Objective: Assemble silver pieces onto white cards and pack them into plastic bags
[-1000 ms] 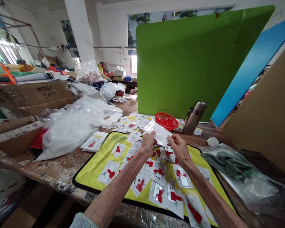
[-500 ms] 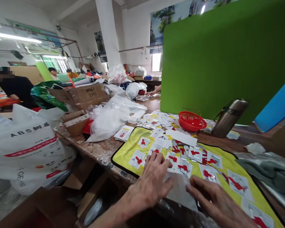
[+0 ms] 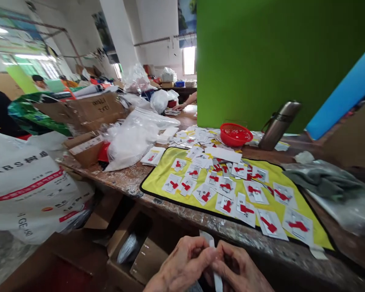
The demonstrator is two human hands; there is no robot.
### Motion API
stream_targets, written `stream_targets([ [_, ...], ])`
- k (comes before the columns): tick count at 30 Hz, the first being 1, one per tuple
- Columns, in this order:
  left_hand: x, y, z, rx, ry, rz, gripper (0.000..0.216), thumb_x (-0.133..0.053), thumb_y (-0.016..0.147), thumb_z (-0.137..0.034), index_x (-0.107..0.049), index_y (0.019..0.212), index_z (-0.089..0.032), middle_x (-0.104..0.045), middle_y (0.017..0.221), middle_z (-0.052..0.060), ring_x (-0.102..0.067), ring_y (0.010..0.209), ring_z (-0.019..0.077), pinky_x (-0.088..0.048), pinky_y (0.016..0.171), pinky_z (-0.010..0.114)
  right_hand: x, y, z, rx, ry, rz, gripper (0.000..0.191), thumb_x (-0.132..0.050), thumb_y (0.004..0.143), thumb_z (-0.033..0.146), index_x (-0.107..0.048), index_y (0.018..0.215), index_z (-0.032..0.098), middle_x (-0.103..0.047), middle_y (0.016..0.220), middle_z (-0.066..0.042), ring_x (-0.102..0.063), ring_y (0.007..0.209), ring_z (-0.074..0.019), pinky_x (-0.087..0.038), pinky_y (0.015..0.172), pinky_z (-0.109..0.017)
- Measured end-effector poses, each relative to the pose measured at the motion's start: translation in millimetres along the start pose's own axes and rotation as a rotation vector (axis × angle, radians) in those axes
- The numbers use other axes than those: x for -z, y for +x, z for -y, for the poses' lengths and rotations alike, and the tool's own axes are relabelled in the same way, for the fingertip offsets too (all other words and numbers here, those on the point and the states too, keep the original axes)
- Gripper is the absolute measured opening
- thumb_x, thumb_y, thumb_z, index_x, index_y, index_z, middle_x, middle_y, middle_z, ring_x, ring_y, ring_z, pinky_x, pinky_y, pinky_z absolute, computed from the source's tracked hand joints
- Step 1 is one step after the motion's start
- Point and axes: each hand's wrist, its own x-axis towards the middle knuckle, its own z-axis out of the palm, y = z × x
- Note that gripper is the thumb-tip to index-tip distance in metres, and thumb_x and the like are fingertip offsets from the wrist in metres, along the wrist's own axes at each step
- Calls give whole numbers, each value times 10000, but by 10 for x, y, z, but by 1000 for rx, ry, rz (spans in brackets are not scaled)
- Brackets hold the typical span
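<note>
Strip (image 3: 218,282) pinched by left hand (image 3: 187,263); right hand (image 3: 239,267); both curled inward

We observe the left hand (image 3: 185,261) and right hand (image 3: 240,265), bare and close together, low in the head view. On both we note bent fingers (image 3: 194,242) in a pinch, the thumbs (image 3: 205,258) angled inward.
</note>
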Motion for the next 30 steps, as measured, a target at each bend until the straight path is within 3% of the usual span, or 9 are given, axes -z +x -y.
stream_targets([
  [3,-34,-31,34,59,32,49,434,-473,830,-540,-606,796,-129,-586,650,2,-565,638,123,-409,599,208,20,-63,-109,-54,138,120,439,-597,767,601,-475,704,184,-526,610,28,-470,501,-79,-368,467,-185],
  [6,-29,-16,73,22,90,126,392,-440,865,-473,-614,815,-125,-616,671,15,-573,652,127,-418,610,213,68,-102,-182,-50,237,155,453,-588,769,612,-454,718,183,-529,618,26,-464,487,-65,-365,458,-176],
  [10,-64,24,69,-30,253,130,326,-409,884,-381,-618,807,-144,-663,721,33,-592,703,143,-433,643,221,127,-107,-223,-32,187,195,432,-524,812,605,-466,727,186,-549,603,13,-487,464,-79,-391,445,-187],
  [13,-196,56,67,24,565,-31,255,-394,873,-289,-611,824,-164,-673,781,59,-601,829,200,-438,725,282,88,-113,-253,126,-161,-62,323,-471,880,484,-488,721,205,-594,621,-7,-557,515,-117,-436,482,-207],
  [17,-385,111,119,63,923,-134,225,-376,834,-180,-592,899,-170,-665,851,93,-612,826,241,-417,741,354,-44,-133,-283,533,-653,-528,202,-400,906,230,-461,713,228,-568,574,17,-551,456,-110,-415,453,-198],
  [20,-422,129,167,48,919,-163,175,-389,817,-174,-561,794,-189,-629,731,51,-598,724,209,-393,663,313,-107,-147,-274,634,-774,-617,194,-374,898,152,-436,732,232,-531,558,31,-541,436,-105,-398,420,-188],
  [24,-387,94,170,-53,702,-259,156,-406,804,-189,-457,657,-199,-532,619,-9,-529,635,144,-365,627,262,-133,-178,-209,571,-783,-555,185,-346,926,154,-494,833,213,-582,652,-1,-591,550,-125,-455,511,-206],
  [27,-377,73,138,-122,517,-286,170,-410,802,-202,-409,632,-203,-500,597,-32,-496,602,115,-375,623,231,-168,-198,-150,582,-870,-620,203,-348,933,152,-539,881,197,-606,697,-29,-604,639,-157,-469,601,-255],
  [30,-397,78,148,-190,501,-331,172,-378,841,-228,-451,687,-207,-564,669,-12,-543,661,124,-411,671,228,-232,-196,-139,549,-893,-723,216,-348,931,138,-555,893,185,-603,700,-41,-582,647,-165,-449,631,-276],
])
